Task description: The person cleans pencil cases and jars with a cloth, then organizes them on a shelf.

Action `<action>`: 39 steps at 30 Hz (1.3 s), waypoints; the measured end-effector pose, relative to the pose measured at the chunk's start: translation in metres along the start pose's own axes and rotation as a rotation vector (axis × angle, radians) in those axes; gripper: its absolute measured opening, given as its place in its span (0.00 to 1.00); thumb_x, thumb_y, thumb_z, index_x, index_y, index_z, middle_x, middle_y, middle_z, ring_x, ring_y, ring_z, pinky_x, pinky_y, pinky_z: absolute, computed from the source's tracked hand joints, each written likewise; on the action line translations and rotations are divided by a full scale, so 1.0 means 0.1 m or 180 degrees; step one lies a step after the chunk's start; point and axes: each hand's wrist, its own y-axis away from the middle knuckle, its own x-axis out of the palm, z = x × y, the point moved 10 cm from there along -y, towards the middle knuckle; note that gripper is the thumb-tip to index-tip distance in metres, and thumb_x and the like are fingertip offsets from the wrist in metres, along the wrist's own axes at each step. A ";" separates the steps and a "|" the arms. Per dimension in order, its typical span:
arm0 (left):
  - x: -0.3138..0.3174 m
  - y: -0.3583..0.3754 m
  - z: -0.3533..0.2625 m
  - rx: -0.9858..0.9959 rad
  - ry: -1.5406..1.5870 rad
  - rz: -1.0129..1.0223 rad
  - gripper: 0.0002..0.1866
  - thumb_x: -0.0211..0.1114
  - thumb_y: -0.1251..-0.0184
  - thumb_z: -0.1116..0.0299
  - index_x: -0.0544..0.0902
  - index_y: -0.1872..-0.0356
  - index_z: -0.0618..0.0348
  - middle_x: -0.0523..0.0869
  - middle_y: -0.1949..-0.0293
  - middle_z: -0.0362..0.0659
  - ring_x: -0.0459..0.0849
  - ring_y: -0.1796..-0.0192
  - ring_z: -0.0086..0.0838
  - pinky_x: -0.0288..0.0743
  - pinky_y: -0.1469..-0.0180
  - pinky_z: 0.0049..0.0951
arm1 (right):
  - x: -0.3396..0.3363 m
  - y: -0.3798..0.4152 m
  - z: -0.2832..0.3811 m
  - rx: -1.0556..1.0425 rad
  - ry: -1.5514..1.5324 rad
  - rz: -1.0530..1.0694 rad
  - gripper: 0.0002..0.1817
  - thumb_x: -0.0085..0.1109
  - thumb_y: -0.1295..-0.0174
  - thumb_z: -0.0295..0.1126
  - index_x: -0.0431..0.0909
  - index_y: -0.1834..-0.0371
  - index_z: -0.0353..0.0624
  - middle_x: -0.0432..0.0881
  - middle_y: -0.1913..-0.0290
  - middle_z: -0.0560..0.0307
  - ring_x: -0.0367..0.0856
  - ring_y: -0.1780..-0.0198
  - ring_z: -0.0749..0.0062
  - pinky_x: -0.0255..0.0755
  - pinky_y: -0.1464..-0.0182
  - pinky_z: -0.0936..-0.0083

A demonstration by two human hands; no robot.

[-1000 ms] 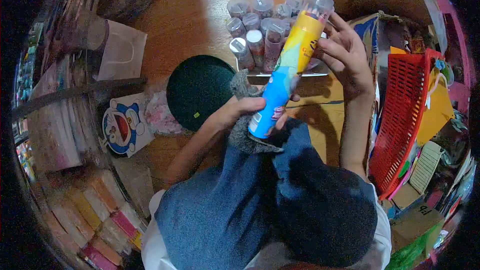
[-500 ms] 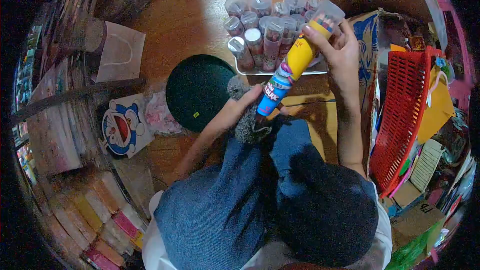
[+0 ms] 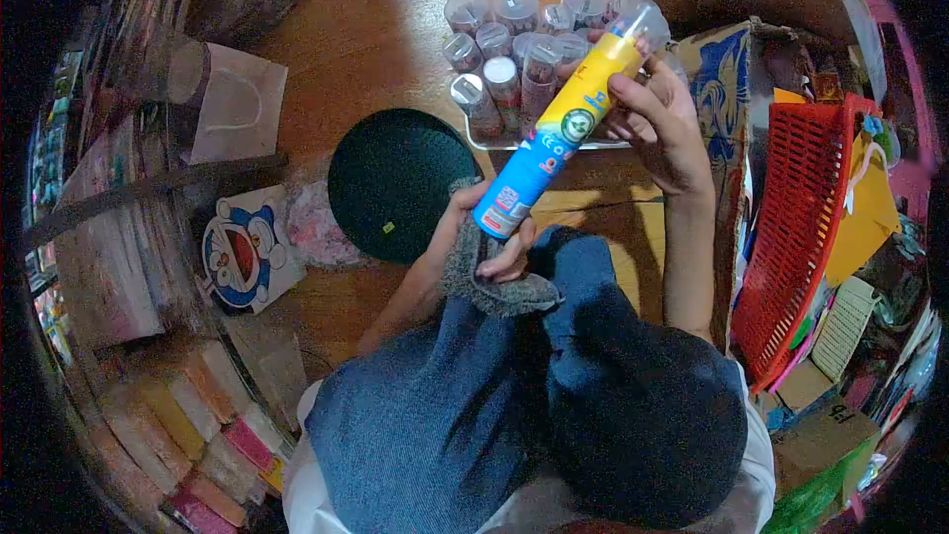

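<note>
A yellow and blue tube of coloured pencils (image 3: 547, 160) with a clear cap lies tilted between my hands above my knees, its cap end up and to the right. My right hand (image 3: 672, 124) grips the yellow upper part, thumb across the front. A fuzzy grey cloth (image 3: 504, 294) hangs in my left hand (image 3: 463, 227), whose fingers close around the cloth at the tube's blue bottom end. Behind the tube, several clear-capped pencil tubes (image 3: 502, 79) stand in a white tray (image 3: 479, 143).
Left of my hands sits a round dark green lid or stool top (image 3: 395, 188). A blue cartoon cat picture (image 3: 247, 255) lies further left. On the right stand a red plastic basket (image 3: 796, 237) and a cardboard box (image 3: 720, 89). Stacked packs (image 3: 188, 415) fill the lower left.
The tube has turned about its length, so a side with small symbols and a barcode area now faces me. It has shifted slightly down and left, and the grey cloth has moved around its bottom.
</note>
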 end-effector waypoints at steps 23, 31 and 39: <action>-1.02 2.07 -1.03 -0.1497 -0.8139 -0.4672 0.11 0.61 0.54 0.78 0.80 0.67 0.59 0.80 0.52 0.47 0.83 0.62 0.43 0.77 0.64 0.37 | -0.35 0.49 0.35 -0.0774 0.0979 -0.1439 0.27 0.67 0.47 0.24 0.68 0.44 0.34 0.77 0.50 0.53 0.78 0.50 0.72 0.70 0.45 0.76; -1.15 2.06 -0.98 -0.0407 -0.8871 -0.4675 0.04 0.60 0.55 0.76 0.79 0.75 0.60 0.81 0.66 0.48 0.83 0.70 0.39 0.77 0.70 0.35 | -0.40 0.42 0.27 -0.0796 0.0813 -0.1277 0.27 0.67 0.48 0.24 0.68 0.44 0.33 0.78 0.51 0.53 0.78 0.50 0.72 0.70 0.44 0.75; -1.03 2.03 -1.06 -0.0737 -0.8266 -0.4884 0.06 0.63 0.58 0.78 0.79 0.74 0.60 0.81 0.68 0.52 0.84 0.67 0.44 0.77 0.68 0.40 | -0.39 0.38 0.27 -0.0783 0.0583 -0.1133 0.27 0.66 0.47 0.22 0.67 0.44 0.34 0.77 0.51 0.53 0.77 0.50 0.72 0.71 0.45 0.75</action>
